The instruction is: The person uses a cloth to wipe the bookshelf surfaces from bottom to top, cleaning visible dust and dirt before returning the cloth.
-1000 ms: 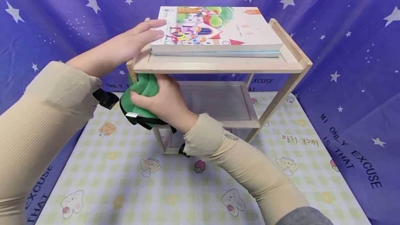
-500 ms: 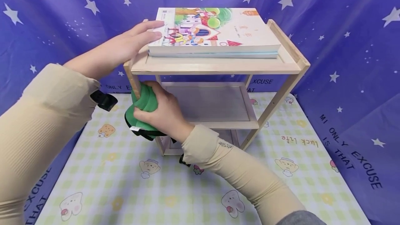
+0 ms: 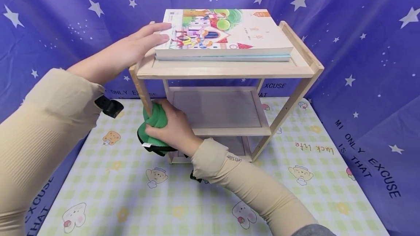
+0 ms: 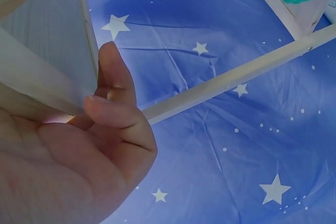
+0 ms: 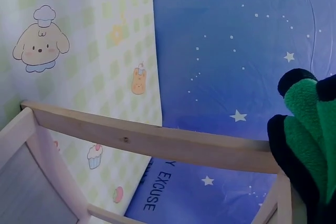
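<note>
A green cloth with black edging and a white tag is wrapped around the front left post of a three-tier wooden shelf. My right hand grips the cloth around that post, around the height of the middle tier. In the right wrist view, green cloth folds lie against the post's wood. My left hand holds the top tier's left side, two fingertips reaching the left edge of the top book. The left wrist view shows fingers curled beside the shelf's edge.
Stacked books lie on the top tier, the upper one with a colourful illustrated cover. Beneath it are the grey-panelled middle tier and a bottom tier. The shelf stands on a checked tablecloth, with a starry purple curtain behind.
My right hand has slid down the front left post with the green cloth, from just under the top tier to about the middle tier. The left hand keeps its place.
</note>
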`<state>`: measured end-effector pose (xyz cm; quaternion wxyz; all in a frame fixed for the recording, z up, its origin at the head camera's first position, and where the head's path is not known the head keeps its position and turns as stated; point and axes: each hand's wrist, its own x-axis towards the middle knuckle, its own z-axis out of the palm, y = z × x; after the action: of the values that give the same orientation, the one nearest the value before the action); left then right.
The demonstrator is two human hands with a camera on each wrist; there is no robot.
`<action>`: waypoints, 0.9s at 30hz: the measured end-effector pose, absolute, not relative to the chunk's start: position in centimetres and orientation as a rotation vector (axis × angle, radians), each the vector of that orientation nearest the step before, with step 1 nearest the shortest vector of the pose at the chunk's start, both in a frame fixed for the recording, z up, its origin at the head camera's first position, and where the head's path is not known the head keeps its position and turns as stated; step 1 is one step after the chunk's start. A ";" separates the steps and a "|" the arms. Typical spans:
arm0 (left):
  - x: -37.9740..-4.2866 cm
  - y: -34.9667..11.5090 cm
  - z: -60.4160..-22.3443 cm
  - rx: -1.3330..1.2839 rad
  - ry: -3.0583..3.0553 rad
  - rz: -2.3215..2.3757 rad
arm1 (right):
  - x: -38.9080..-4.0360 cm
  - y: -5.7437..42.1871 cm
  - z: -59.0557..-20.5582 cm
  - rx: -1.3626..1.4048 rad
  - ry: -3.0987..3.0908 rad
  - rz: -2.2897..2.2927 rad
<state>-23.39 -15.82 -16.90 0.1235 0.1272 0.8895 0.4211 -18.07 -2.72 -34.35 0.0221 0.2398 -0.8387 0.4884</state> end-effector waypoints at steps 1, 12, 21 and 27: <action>-23.4 -15.8 -16.9 0.372 2.597 1.226 | -18.1 -2.7 -34.4 0.743 -2.603 1.512; -23.0 -16.2 -16.7 0.378 2.631 1.127 | -17.9 -2.4 -34.3 0.802 -2.687 1.392; -22.9 -16.2 -16.8 0.381 2.603 1.147 | -17.7 -2.1 -34.6 0.780 -2.723 1.452; -23.1 -16.0 -16.8 0.370 2.622 1.136 | -17.9 -1.9 -34.8 0.775 -2.670 1.546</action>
<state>-23.07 -16.04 -16.76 0.1296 0.1273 0.9024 0.3909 -17.85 -1.89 -34.80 -0.0197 0.2436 -0.8392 0.4858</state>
